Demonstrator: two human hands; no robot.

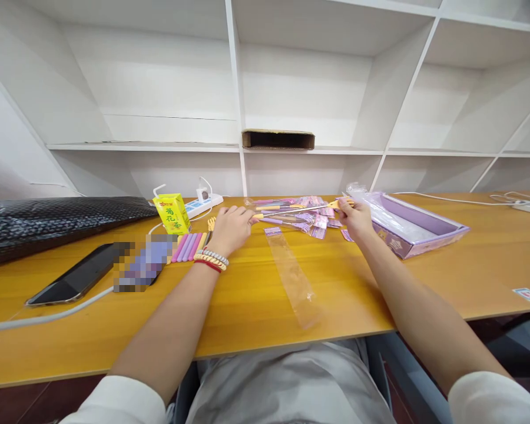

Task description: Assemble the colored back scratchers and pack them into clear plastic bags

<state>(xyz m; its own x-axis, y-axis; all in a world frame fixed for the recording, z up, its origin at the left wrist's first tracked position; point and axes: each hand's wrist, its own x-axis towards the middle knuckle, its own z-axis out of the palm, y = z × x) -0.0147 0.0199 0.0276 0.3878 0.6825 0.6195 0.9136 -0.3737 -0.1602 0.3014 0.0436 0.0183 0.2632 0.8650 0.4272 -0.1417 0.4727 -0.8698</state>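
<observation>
Rod, thin, silvery metal shaft w/ yellow ends, held approx. crosswise over table, L hand closed round one end, R hand gripping the other.

From head height, behind the left hand and right hand, I'm looking forward and down across the counter.

black phone: flat | yellow carton: upright | power strip: behind carton | cardboard box: shelved
</observation>
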